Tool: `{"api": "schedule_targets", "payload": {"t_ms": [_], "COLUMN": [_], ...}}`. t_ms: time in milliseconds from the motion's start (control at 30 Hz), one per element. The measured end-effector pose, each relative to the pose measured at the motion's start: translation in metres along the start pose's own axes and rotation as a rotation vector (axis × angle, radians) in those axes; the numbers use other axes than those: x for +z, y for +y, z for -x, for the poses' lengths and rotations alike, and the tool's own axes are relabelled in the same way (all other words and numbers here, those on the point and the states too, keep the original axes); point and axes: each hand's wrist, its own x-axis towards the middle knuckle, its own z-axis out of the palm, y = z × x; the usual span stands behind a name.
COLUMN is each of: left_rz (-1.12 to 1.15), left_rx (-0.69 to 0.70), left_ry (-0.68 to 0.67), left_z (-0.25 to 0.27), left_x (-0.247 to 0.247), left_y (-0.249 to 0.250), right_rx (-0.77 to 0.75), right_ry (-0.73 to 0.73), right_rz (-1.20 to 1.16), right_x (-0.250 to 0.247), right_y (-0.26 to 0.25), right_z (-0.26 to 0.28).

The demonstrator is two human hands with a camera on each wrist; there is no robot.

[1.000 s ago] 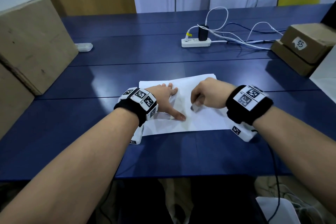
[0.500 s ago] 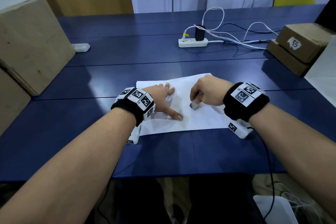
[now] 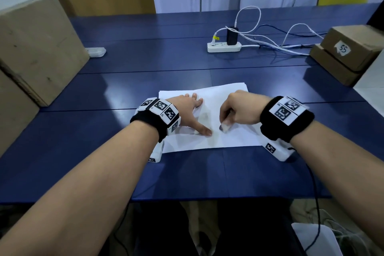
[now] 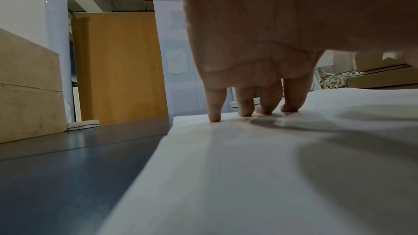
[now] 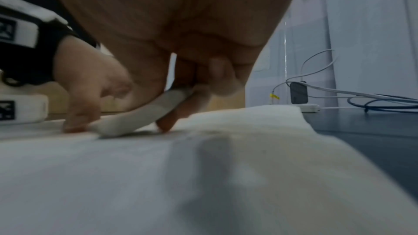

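A white sheet of paper (image 3: 209,108) lies flat on the blue table (image 3: 145,62) in front of me. My left hand (image 3: 190,110) lies spread on its left part, fingers straight and pressing down, thumb stretched toward the middle; the left wrist view shows the fingertips (image 4: 267,108) on the paper (image 4: 248,167). My right hand (image 3: 239,108) is curled round a small white eraser (image 3: 225,127), whose lower end touches the sheet. In the right wrist view the eraser (image 5: 140,115) slants down from the fingers onto the paper (image 5: 203,176), close to the left thumb.
A white power strip (image 3: 224,47) with a black charger and loose cables lies at the back. Stacked cardboard boxes (image 3: 349,52) stand at the right, a large cardboard box (image 3: 35,48) at the left. A small white device (image 3: 96,51) lies beside it.
The right hand with the eraser has shifted slightly over the sheet, back and forth near the middle. The left hand has stayed pressed on the paper.
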Motion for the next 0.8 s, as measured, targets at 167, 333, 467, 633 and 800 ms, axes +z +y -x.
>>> {"api": "schedule_targets", "payload": {"t_ms": [167, 333, 467, 633, 800], "left_rz": [-0.001, 0.005, -0.008, -0.006, 0.002], "left_rx": [-0.004, -0.001, -0.003, -0.001, -0.005], "left_ry": [-0.001, -0.007, -0.002, 0.0, 0.005], "left_z": [-0.001, 0.001, 0.003, 0.002, 0.0], "left_x": [0.0, -0.001, -0.002, -0.002, -0.001], "left_y": [0.0, 0.0, 0.002, 0.002, 0.001], "right_rx": [0.009, 0.048, 0.047, 0.081, 0.041], "right_ry": [-0.02, 0.051, 0.016, 0.03, 0.007], "right_rz": [-0.031, -0.01, -0.02, 0.019, 0.006], "right_x": [-0.005, -0.003, -0.005, -0.002, -0.005], "right_y": [0.006, 0.01, 0.012, 0.009, 0.01], "right_z": [0.001, -0.002, -0.003, -0.005, -0.001]}}
